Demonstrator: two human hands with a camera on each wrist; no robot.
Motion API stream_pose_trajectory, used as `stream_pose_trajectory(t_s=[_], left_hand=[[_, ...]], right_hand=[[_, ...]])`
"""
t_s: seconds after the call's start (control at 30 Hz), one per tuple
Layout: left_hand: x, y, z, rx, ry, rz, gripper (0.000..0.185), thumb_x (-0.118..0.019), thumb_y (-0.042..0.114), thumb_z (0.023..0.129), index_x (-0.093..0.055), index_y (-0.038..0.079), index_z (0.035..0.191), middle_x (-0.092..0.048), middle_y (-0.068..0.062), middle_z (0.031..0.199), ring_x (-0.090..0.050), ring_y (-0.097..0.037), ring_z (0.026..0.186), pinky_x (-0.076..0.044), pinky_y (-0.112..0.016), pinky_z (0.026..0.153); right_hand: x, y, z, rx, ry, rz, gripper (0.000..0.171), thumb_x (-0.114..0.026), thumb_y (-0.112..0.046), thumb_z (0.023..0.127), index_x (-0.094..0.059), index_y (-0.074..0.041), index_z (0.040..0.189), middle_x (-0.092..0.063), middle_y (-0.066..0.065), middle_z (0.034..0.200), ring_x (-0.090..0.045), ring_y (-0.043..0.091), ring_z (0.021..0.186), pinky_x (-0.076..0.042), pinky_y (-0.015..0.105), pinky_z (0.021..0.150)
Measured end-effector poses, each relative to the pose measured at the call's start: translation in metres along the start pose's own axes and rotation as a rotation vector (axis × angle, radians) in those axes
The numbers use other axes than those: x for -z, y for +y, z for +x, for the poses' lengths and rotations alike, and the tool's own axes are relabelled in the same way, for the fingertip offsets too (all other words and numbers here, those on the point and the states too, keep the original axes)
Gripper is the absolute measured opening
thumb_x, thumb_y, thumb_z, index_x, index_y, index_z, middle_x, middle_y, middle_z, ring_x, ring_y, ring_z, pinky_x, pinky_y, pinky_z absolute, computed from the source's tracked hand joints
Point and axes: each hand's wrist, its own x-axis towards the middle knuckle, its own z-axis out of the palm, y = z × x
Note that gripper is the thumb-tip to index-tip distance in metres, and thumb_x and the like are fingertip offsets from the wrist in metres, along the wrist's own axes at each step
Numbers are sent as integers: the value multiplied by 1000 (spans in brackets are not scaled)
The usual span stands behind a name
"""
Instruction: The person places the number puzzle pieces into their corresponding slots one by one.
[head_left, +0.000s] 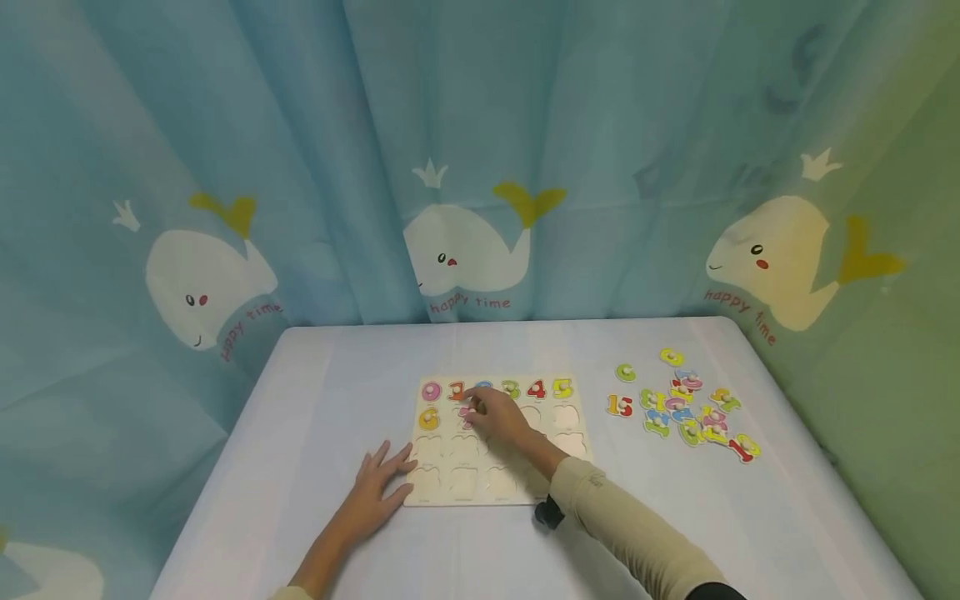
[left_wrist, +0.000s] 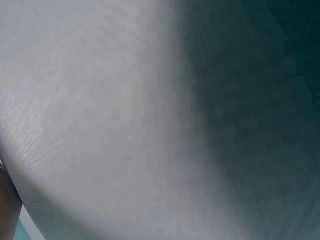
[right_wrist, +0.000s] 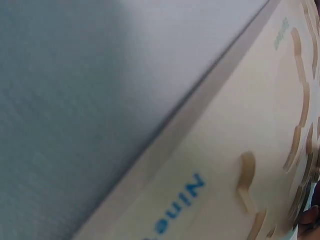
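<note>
One wooden puzzle board (head_left: 501, 487) is lying mid-table; eight number pieces are sitting in it; two hands are showing.

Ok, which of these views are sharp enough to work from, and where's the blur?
Head view: evenly lit, usable, wide-angle bowing at the edges; board, right hand and left hand readable. Left wrist view: pure blur, grey cloth fading into dark. Right wrist view: too close, board edge soft, blue lettering barely legible.
</note>
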Motion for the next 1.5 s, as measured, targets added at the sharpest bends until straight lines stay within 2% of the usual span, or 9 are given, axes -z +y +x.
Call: stream_pose_trajectory(t_s=[0.33, 0.47, 0.73, 0.93, 1.1, 1.23, 1.5], left_hand=[[0, 1, -3, 11, 1, -15, 31, -67, 20, 85, -65, 14, 116, -46, 1, 141, -21, -36, 138, -1, -56, 110], [0, 0, -2, 2, 5, -3, 31, -67, 21, 86, -65, 15, 116, -46, 2, 141, -21, -36, 138, -2, -56, 110], [-2, -2, 0, -2, 0, 0, 32, -67, 23, 87, -65, 16, 118, -46, 2, 140, -21, -35, 138, -1, -56, 110], [0, -1, 0, -9, 1, -4, 32, -67, 21, 86, -65, 14, 118, -46, 1, 141, -21, -37, 138, -2, -57, 110], [1, 0, 0, -9, -1, -7, 30, -68, 19, 85, -66, 14, 115, -45, 0, 141, -21, -37, 137, -1, -57, 110], [1, -1, 0, -3, -3, -8, 29, -68, 19, 85, -66, 15, 114, -45, 1, 141, -20, -36, 138, -1, -56, 110], [1, -1, 0, -7, 1, -15, 27, -67, 20, 86, -65, 16, 114, -45, -1, 142, -20, -37, 138, 0, -56, 110]], right_hand=[[-13, -1, 4, 4, -7, -18, 27, -69, -13, 86, -65, -7, 112, -59, -6, 83, -51, 6, 69, -45, 21, 60], [-14, 1, 7, 21, -3, -48, 27, -69, -12, 86, -65, -7, 112, -60, -7, 82, -49, 6, 68, -44, 21, 59], [-10, 1, 6, 5, -21, -25, 28, -68, -13, 87, -64, -7, 114, -56, -8, 79, -48, 7, 67, -43, 21, 58], [-7, -1, 4, -16, -48, -14, 29, -66, -15, 89, -63, -9, 117, -55, -8, 81, -49, 8, 70, -44, 22, 60], [1, 1, 0, -58, -42, 4, 28, -64, -18, 90, -63, -11, 118, -59, -5, 92, -54, 9, 79, -48, 25, 70], [13, 6, -2, -79, -11, 22, 30, -62, -19, 91, -61, -10, 120, -60, -3, 98, -55, 10, 81, -49, 26, 71], [50, 22, -9, -144, 150, 38, 27, -62, -16, 92, -62, -9, 118, -61, -2, 93, -53, 10, 71, -46, 26, 61]])
